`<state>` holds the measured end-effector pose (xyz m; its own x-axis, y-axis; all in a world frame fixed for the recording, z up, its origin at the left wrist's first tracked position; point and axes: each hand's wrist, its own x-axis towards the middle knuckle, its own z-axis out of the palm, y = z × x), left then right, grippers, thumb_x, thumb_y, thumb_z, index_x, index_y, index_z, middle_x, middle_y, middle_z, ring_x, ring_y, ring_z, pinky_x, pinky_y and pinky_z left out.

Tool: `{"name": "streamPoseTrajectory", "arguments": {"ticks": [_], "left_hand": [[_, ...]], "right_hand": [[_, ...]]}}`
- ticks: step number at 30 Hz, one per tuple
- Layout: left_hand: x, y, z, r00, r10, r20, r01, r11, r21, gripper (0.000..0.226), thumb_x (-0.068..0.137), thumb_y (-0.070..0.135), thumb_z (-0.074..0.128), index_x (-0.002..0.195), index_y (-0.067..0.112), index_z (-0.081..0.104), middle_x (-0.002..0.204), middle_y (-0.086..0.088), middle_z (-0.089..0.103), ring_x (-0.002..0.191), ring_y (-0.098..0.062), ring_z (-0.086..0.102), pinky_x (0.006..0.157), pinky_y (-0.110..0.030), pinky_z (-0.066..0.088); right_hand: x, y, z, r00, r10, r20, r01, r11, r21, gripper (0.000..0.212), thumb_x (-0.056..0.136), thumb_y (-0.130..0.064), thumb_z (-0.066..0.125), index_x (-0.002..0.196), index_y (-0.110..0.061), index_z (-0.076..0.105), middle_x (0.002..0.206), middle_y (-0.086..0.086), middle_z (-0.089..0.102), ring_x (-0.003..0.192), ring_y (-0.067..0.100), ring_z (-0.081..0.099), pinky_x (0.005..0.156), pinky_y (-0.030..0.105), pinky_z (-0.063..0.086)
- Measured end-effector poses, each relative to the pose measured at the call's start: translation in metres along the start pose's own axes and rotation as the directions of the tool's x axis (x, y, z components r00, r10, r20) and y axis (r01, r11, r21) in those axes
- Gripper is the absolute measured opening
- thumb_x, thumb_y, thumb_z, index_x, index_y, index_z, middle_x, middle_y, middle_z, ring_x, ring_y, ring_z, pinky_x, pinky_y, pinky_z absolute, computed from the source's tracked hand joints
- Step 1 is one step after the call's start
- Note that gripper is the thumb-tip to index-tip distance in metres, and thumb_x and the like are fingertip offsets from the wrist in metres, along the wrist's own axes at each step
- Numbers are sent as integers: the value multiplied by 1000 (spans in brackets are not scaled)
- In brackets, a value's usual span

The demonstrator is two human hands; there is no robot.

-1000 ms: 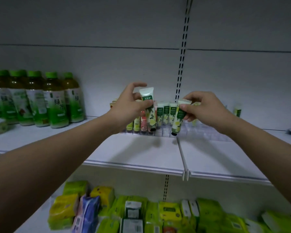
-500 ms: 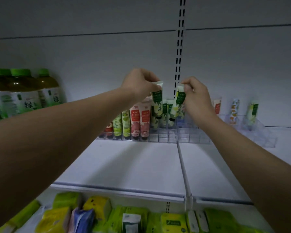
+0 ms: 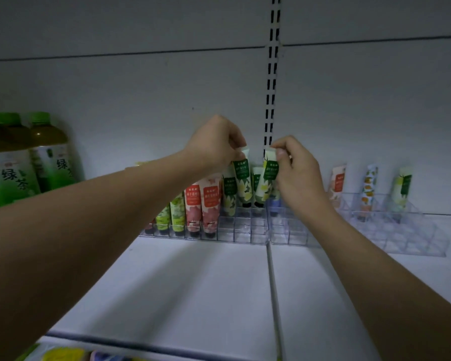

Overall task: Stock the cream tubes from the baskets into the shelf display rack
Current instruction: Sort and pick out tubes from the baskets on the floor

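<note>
My left hand (image 3: 215,144) pinches the top of a white cream tube with a green label (image 3: 243,179), held cap-down over the clear display rack (image 3: 245,230). Just to its right, my right hand (image 3: 296,173) pinches the top of a second green-label tube (image 3: 267,178), tilted slightly, its black cap near the rack's back cells. Red, pink and green tubes (image 3: 202,201) stand in the rack's left part. A second clear rack (image 3: 406,235) to the right carries three tubes (image 3: 369,186) along its back row.
Green tea bottles (image 3: 24,160) stand at the left of the white shelf (image 3: 193,282). A slotted upright (image 3: 272,82) runs up the back wall behind my hands. Colourful packets (image 3: 63,355) show on the shelf below, at the bottom left.
Both hands have carried their tubes forward and down to the rack's back cells. The view has moved closer and shifted right, so fewer bottles show.
</note>
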<state>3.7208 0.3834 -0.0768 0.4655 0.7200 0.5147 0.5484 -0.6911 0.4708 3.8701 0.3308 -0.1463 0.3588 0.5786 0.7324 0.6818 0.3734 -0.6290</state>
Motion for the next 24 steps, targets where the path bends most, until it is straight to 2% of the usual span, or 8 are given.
{"name": "streamPoseTrajectory", "arguments": {"ticks": [5, 8, 12, 15, 19, 22, 24], "left_hand": [[5, 2, 4, 1000, 12, 6, -13, 999, 37, 19, 82, 6, 73, 101, 7, 72, 100, -8, 70, 88, -19, 66, 85, -37, 57], [4, 3, 10, 1000, 25, -5, -25, 997, 71, 19, 83, 8, 72, 103, 8, 72, 102, -7, 70, 89, -16, 65, 86, -34, 56], [1, 2, 22, 996, 24, 85, -38, 986, 162, 21, 85, 11, 71, 105, 10, 71, 106, -6, 70, 94, -17, 65, 89, -32, 54], [-3, 2, 29, 990, 92, 103, -118, 948, 294, 23, 89, 16, 67, 112, 13, 70, 110, -6, 70, 96, -18, 64, 88, -30, 52], [-12, 6, 27, 980, 197, 0, -185, 919, 348, 37, 91, 16, 63, 127, 17, 60, 123, -3, 61, 114, -19, 54, 96, -31, 44], [-38, 13, 20, 935, 340, -100, -294, 902, 316, 29, 94, 18, 55, 121, 18, 62, 112, 0, 63, 106, -15, 52, 87, -25, 41], [-66, 12, 17, 914, 398, -80, -366, 894, 259, 26, 93, 17, 53, 117, 20, 63, 104, 3, 63, 98, -11, 53, 84, -27, 45]], "right_hand": [[-2, 1, 0, 1000, -10, -5, 10, 1000, 18, 18, 102, -18, 42, 96, -24, 58, 87, -3, 59, 77, 19, 56, 67, 31, 45], [-1, 0, 0, 1000, -11, -30, 12, 1000, 15, 18, 101, -19, 43, 95, -23, 60, 91, -1, 61, 79, 20, 58, 69, 39, 53], [-2, -2, -1, 999, 5, -36, -4, 1000, 11, 19, 102, -19, 43, 98, -24, 60, 91, -2, 60, 75, 18, 56, 71, 46, 56], [-1, -3, -2, 999, 8, -32, -8, 1000, 0, 19, 102, -19, 42, 101, -23, 61, 94, -1, 60, 77, 20, 58, 71, 47, 56], [0, -5, -2, 999, -21, -37, 20, 999, -26, 18, 102, -19, 43, 102, -23, 60, 91, 0, 61, 78, 22, 58, 70, 47, 55], [0, -5, -1, 999, -31, -32, 29, 999, -42, 18, 102, -18, 43, 101, -22, 61, 92, -1, 61, 80, 21, 59, 72, 47, 54], [-1, -4, 0, 999, -48, -23, 46, 996, -70, 18, 101, -17, 44, 100, -21, 61, 94, -1, 62, 85, 20, 59, 75, 43, 52]]}}
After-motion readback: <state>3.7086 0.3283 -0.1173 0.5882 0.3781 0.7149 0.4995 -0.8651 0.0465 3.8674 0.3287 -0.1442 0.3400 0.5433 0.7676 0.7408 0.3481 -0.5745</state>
